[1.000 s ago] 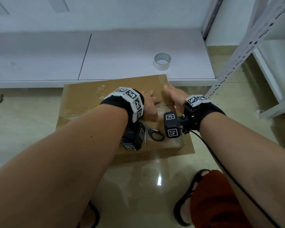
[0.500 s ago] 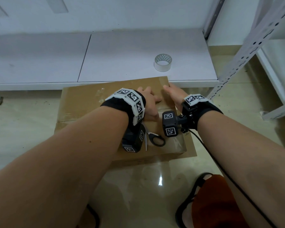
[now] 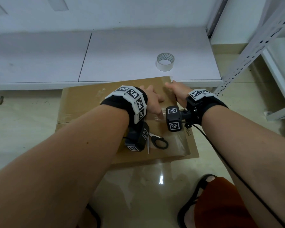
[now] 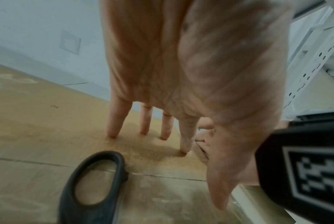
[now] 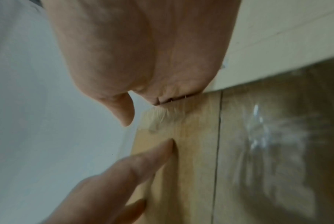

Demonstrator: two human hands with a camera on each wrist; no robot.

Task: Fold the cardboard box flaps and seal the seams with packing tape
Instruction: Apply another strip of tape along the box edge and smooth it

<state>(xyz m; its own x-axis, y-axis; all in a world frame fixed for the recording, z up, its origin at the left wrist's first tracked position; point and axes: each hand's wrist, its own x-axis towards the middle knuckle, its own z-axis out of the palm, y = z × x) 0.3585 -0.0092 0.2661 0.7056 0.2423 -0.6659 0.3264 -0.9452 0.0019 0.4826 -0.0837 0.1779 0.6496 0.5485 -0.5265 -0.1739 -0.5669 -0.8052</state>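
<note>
Pressing down on the closed cardboard box (image 3: 82, 102), both hands work near its far right corner. From the head camera, the left hand (image 3: 152, 100) lies flat on the box top with fingers spread, and the right hand (image 3: 177, 91) sits at the far right edge, palm turned inward.

Only the left wrist camera shows how the left fingers (image 4: 116, 121) meet the cardboard: four straight fingertips stand on the top, holding nothing, with the seam between the flaps running across the near side of them. That same view puts the black handle loop of the scissors (image 4: 93, 184) just near of the fingertips, lying on the box.

Only the right wrist camera shows the right hand's contact: its fingers are bent over the far edge of the box, the thumb (image 5: 122, 109) hangs free, and a left fingertip presses the top beside it. Clear, glossy tape (image 5: 277, 136) already covers part of the surface there, though this view is blurred.

The box rests on the tiled floor, flaps down. A tape roll (image 3: 165, 62) stands on the low white shelf (image 3: 39, 63) just beyond the box, touched by neither hand.
</note>
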